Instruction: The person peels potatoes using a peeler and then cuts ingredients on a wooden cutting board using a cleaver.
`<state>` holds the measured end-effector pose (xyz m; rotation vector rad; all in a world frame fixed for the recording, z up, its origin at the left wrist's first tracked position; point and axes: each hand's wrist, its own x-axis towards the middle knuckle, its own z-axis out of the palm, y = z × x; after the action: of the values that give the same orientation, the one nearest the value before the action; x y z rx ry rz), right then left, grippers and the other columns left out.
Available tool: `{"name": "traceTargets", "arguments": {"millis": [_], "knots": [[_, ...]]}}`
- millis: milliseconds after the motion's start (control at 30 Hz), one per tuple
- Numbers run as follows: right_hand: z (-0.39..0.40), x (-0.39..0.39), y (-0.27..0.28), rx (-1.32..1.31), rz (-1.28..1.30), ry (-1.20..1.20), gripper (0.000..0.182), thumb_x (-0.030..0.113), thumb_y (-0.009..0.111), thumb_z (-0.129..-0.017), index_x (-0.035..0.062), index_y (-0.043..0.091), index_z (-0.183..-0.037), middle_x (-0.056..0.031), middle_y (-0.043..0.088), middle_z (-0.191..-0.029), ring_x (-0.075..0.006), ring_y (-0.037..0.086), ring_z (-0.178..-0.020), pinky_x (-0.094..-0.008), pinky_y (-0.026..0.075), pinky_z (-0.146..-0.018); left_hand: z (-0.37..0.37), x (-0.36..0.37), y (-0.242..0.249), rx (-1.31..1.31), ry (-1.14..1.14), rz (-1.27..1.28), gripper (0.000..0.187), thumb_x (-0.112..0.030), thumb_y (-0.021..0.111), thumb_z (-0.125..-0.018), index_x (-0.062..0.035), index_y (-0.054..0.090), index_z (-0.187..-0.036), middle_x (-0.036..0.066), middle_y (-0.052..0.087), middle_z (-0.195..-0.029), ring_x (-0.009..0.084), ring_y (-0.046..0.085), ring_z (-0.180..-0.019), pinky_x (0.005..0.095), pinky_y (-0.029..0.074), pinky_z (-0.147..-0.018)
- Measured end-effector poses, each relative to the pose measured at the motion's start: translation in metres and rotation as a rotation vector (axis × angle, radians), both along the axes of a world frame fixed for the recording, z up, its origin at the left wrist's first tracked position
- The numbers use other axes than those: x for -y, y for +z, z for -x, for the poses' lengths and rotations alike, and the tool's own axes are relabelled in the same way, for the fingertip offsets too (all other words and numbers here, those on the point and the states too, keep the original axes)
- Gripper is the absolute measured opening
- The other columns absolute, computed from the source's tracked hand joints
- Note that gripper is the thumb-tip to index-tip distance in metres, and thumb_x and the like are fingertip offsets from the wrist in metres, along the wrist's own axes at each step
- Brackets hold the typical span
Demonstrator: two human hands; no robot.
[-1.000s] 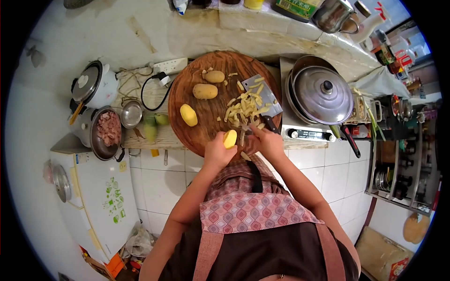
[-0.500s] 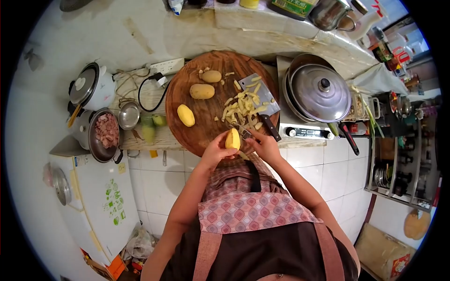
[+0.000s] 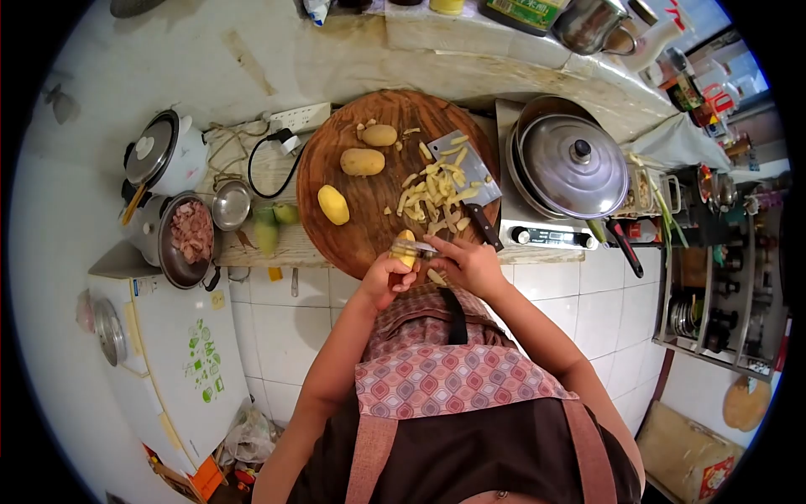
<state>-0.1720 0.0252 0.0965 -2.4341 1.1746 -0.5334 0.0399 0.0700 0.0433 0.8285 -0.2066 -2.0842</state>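
My left hand (image 3: 389,277) is closed around a mostly peeled yellow potato (image 3: 405,244) at the near edge of the round wooden cutting board (image 3: 327,244). My right hand (image 3: 470,267) grips a peeler (image 3: 420,247), its head lying against that potato. On the board's left lies a peeled potato (image 3: 333,205). Two unpeeled potatoes, a larger one (image 3: 362,162) and a smaller one (image 3: 379,135), sit behind it. A heap of potato peels (image 3: 432,191) partly covers the blade of a cleaver (image 3: 481,225) on the right.
Right of the board, a lidded pan (image 3: 573,165) stands on an induction cooker (image 3: 550,238). To the left are a pan of raw meat (image 3: 191,232), a small metal bowl (image 3: 231,207), green vegetables (image 3: 267,231), a rice cooker (image 3: 180,155) and a plug with a black cable (image 3: 284,141).
The peeler has moved left onto the potato. My left hand has tilted the potato and shifted slightly left, and my right hand has come closer to it.
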Motion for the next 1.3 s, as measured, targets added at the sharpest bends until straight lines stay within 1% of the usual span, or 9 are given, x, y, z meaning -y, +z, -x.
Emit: {"name": "traceTargets", "arguments": {"millis": [167, 300, 367, 467, 533, 633, 833, 1033, 1300], "knots": [[0.010, 0.020, -0.036, -0.138, 0.027, -0.278, 0.047, 0.024, 0.075, -0.078, 0.0213, 0.064, -0.124, -0.0079, 0.065, -0.075, -0.0277, 0.062, -0.061, -0.0372, 0.049, -0.053, 0.002, 0.001, 0.016, -0.049, -0.077, 0.040, 0.047, -0.006, 0.054, -0.072, 0.0001, 0.047, -0.118, 0.009, 0.054, -0.091, 0.0106, 0.046, -0.057, 0.0208, 0.033, -0.044], [0.002, 0.001, -0.003, 0.162, -0.005, -0.029, 0.043, 0.029, 0.072, -0.081, 0.0231, 0.065, -0.123, -0.0080, 0.066, -0.075, -0.0261, 0.063, -0.058, -0.0368, 0.050, -0.050, 0.005, 0.002, 0.013, 0.389, -0.065, 0.046, 0.045, -0.005, 0.059, -0.069, -0.0002, 0.050, -0.113, 0.007, 0.054, -0.081, 0.0109, 0.047, -0.053, 0.0228, 0.031, -0.043], [-0.002, -0.004, 0.005, -0.080, 0.005, 0.056, 0.042, 0.030, 0.071, -0.081, 0.0228, 0.065, -0.122, -0.0082, 0.066, -0.075, -0.0258, 0.064, -0.058, -0.0372, 0.050, -0.050, 0.007, 0.000, 0.003, 0.577, -0.081, 0.093, 0.048, -0.006, 0.062, -0.068, 0.0002, 0.050, -0.114, 0.006, 0.054, -0.079, 0.0114, 0.046, -0.053, 0.0239, 0.032, -0.044], [0.003, 0.011, -0.022, -0.127, 0.016, -0.194, 0.042, 0.028, 0.074, -0.080, 0.0212, 0.066, -0.121, -0.0082, 0.066, -0.074, -0.0288, 0.063, -0.060, -0.0375, 0.050, -0.052, 0.006, -0.002, -0.007, 0.703, -0.088, 0.159, 0.048, -0.002, 0.062, -0.069, 0.0014, 0.050, -0.116, 0.002, 0.052, -0.071, 0.0098, 0.045, -0.053, 0.0248, 0.033, -0.045], [0.009, 0.019, -0.029, -0.089, -0.008, -0.247, 0.042, 0.028, 0.075, -0.079, 0.0202, 0.067, -0.120, -0.0080, 0.066, -0.075, -0.0289, 0.064, -0.061, -0.0376, 0.050, -0.052, 0.006, -0.004, -0.011, 1.056, -0.110, 0.364, 0.060, -0.017, 0.069, -0.063, 0.0014, 0.050, -0.117, 0.016, 0.064, -0.084, 0.0321, 0.063, -0.072, 0.0376, 0.048, -0.066], [0.008, 0.005, -0.015, 0.032, -0.025, -0.135, 0.042, 0.028, 0.074, -0.079, 0.0211, 0.067, -0.119, -0.0073, 0.064, -0.072, -0.0278, 0.063, -0.059, -0.0377, 0.050, -0.051, 0.008, -0.004, 0.014, 1.345, -0.130, 0.369, 0.060, -0.019, 0.069, -0.062, -0.0014, 0.051, -0.117, 0.022, 0.065, -0.094, 0.0409, 0.063, -0.089, 0.0427, 0.049, -0.075], [0.012, 0.018, -0.030, -0.246, -0.078, -0.254, 0.040, 0.021, 0.073, -0.080, 0.0189, 0.067, -0.119, -0.0081, 0.070, -0.085, -0.0280, 0.067, -0.070, -0.0365, 0.052, -0.059, 0.009, -0.006, 0.026, 1.410, -0.182, 0.443, 0.056, -0.015, 0.067, -0.065, -0.0078, 0.051, -0.118, 0.020, 0.065, -0.101, 0.0421, 0.061, -0.095, 0.0452, 0.049, -0.078], [0.005, 0.001, 0.002, 0.089, -0.133, -0.031, 0.042, 0.028, 0.074, -0.079, 0.0215, 0.067, -0.120, -0.0100, 0.068, -0.079, -0.0291, 0.065, -0.065, -0.0377, 0.052, -0.057, 0.012, -0.007, 0.003, 1.490, 0.024, 0.571, 0.050, -0.003, 0.062, -0.068, -0.0086, 0.052, -0.117, 0.019, 0.059, -0.111, 0.0410, 0.056, -0.106, 0.0428, 0.048, -0.084], [0.006, 0.010, -0.002, 0.152, -0.222, -0.210, 0.041, 0.018, 0.075, -0.080, 0.0157, 0.067, -0.120, -0.0129, 0.070, -0.085, -0.0253, 0.067, -0.068, -0.0324, 0.052, -0.061, 0.004, -0.009, -0.014, 0.898, -0.009, 0.411, 0.056, 0.007, 0.068, -0.057, -0.0075, 0.051, -0.108, 0.005, 0.057, -0.102, 0.0188, 0.056, -0.098, 0.0302, 0.045, -0.085]]}}
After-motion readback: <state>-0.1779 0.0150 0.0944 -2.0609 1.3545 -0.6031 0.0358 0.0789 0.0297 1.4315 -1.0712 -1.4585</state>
